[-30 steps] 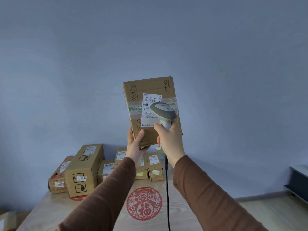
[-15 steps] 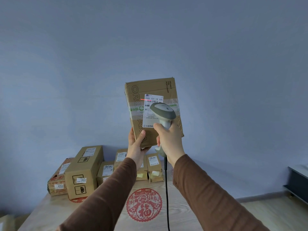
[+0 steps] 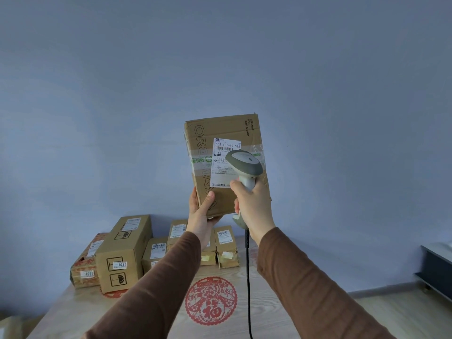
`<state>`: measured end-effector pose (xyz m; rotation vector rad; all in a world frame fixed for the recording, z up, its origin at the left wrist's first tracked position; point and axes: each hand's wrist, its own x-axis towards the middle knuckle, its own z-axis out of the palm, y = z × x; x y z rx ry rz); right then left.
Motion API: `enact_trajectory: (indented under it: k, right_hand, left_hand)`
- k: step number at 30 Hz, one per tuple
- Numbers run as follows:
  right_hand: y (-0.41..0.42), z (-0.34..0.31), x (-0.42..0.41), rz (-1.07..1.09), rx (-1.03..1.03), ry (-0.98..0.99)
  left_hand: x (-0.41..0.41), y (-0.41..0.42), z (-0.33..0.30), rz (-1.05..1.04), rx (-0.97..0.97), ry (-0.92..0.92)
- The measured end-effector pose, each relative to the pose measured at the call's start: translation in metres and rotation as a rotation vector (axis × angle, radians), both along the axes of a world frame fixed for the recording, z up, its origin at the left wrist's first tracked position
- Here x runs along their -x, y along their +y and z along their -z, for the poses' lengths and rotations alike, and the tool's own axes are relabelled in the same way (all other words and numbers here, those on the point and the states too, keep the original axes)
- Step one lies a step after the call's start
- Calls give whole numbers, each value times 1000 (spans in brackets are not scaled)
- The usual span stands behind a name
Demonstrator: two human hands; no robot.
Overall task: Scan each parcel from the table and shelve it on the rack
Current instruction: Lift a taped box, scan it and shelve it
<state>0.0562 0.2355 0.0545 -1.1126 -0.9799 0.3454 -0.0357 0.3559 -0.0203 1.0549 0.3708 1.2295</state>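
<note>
While more boxes [image 3: 123, 250] crowd the surface [image 3: 266, 311] below, the left hand [image 3: 201, 214] grips the raised parcel [image 3: 222, 133], its label partly hidden by the scanner [image 3: 244, 165] the right hand [image 3: 254, 206] clasps.

boxes [image 3: 123, 250] crowd the table's [image 3: 269, 321] far edge; its near surface lies open

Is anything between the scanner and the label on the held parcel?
Nothing visible. The right hand holds the scanner just in front of the label on the parcel, which the left hand grips at its lower corner, clear of the label.
</note>
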Motion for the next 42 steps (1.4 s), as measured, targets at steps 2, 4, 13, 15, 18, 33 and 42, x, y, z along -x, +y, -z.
enact_trajectory:
  k: [2, 4, 13, 15, 18, 33, 42]
  right_hand:
    - [-1, 1, -5, 8, -12, 9]
    - [1, 3, -11, 41, -15, 19]
    - [56, 25, -23, -16, 11, 187]
    - [71, 37, -9, -141, 42, 255]
    - [87, 53, 22, -328, 81, 336]
    - [66, 69, 262, -919, 256, 341]
    - [-44, 82, 435, -1161, 381, 234]
  left_hand:
    - [5, -2, -2, -3, -4, -5]
    - [13, -1, -5, -18, 0, -12]
    - [84, 4, -21, -219, 65, -58]
    - [104, -1, -21, -284, 90, -65]
    - [136, -17, -17, -387, 135, -57]
    - [349, -155, -4, -940, 214, -46]
    - [497, -309, 18, -1189, 417, 111]
